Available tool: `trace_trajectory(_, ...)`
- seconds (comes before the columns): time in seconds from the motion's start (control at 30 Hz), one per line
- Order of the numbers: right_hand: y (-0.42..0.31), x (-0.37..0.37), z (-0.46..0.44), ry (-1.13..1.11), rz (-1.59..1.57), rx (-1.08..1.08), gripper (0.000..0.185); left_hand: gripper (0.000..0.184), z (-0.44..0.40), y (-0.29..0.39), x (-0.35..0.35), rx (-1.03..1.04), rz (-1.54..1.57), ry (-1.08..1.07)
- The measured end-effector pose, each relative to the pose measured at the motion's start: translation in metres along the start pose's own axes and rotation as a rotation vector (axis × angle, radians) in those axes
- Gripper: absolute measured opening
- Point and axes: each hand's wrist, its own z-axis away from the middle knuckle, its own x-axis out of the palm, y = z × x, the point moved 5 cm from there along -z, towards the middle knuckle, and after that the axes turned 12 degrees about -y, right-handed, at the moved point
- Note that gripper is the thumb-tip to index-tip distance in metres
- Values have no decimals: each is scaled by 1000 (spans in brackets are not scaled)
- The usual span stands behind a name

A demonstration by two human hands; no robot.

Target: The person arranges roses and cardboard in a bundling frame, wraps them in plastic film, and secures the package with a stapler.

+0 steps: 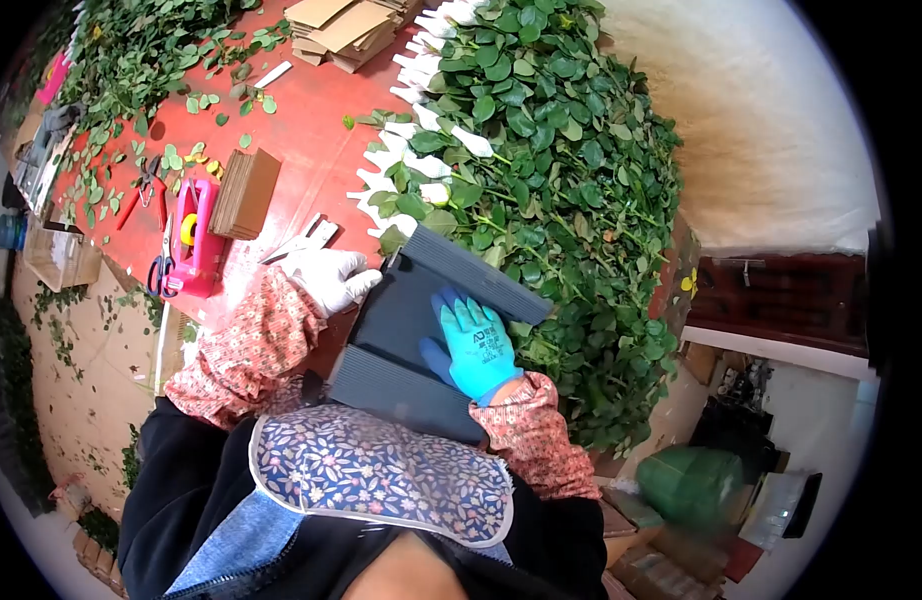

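A black corrugated cardboard sheet lies in front of me, its two long sides folded up into a trough. My right hand, in a teal and blue glove, presses flat on its inner face with fingers stretched out. Beside the sheet's left edge is my left hand in a white glove. Its fingers are curled, and I cannot see what they hold, if anything. Just beyond the left hand lies a blade-like tool with a pale handle, partly covered by that hand.
Leafy stems with white-wrapped rose heads are heaped along the right. Left on the red table are a pink tape dispenser, scissors, red-handled pruners and a brown cardboard stack. More cardboard lies at the back.
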Motion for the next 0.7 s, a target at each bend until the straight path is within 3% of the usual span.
trace_trajectory(0.07,1,5,-7,-25,-3,24,62,28,-7,-35,16,148,-148,284)
trace_trajectory(0.2,0,13,-10,-31,-26,20,65,27,3,-94,-4,-247,83,166)
trace_trajectory(0.3,1,17,-11,-16,-15,10,65,42,8,-127,-33,-327,-315,460)
trace_trajectory(0.37,3,17,-10,-5,-12,18,64,67,-2,-150,-51,-471,-430,453)
trace_trajectory(0.43,2,13,-8,51,2,21,60,70,-14,-179,-54,-658,-427,255)
trace_trajectory(0.5,3,15,-8,-1,-7,16,63,62,-18,-201,-53,-693,-266,188)
trace_trajectory(0.7,8,13,-2,20,-41,49,62,45,-6,-236,-45,-506,-75,342)
